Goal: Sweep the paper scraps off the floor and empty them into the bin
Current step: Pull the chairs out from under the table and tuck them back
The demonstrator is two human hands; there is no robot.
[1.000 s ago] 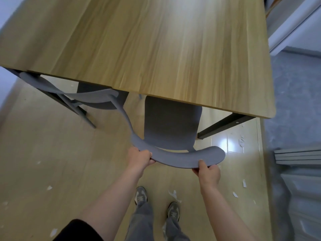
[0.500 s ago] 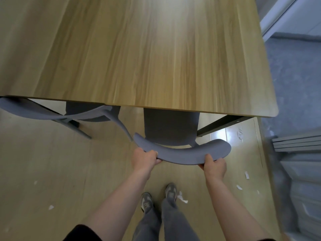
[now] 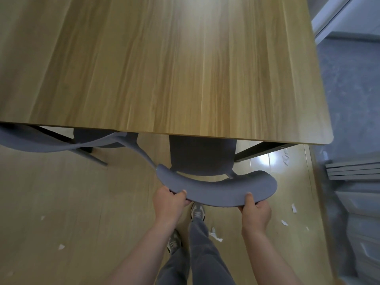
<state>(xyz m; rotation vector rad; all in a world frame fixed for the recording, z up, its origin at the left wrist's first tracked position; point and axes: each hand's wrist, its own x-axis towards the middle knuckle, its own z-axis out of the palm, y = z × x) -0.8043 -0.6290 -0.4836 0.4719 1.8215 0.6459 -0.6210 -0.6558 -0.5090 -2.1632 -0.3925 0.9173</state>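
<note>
Here, both hands are clamped on the curved grey backrest (image 3: 218,190) of a chair. The left hand (image 3: 170,199) wraps its left end with the thumb on top, and the right hand (image 3: 256,210) holds the lower edge near the right end, thumb hooked over the rim. The chair's seat (image 3: 202,155) is partly tucked under the near edge of a wooden table (image 3: 185,68), beside a second grey chair (image 3: 41,140) to the left.

The paper scraps lie scattered on the wood-look floor (image 3: 92,192). One crumpled piece (image 3: 216,235) sits just beside the person's shoes, and two (image 3: 284,222) lie to the right near a grey cabinet (image 3: 362,212). Another (image 3: 285,159) is by the table leg, and a few (image 3: 61,246) are well apart on the left. No broom, dustpan or bin is in view.

The step in hand appears to be preparation, shifting the chair to open up the floor around the table before any sweeping starts. One frame cannot show whether the chair is going in or out.

The next move likely calls for setting the chair down clear of the scraps and releasing both hands. A broom would then have to be fetched, and the piece near the table leg would need a reach under the table.
</note>
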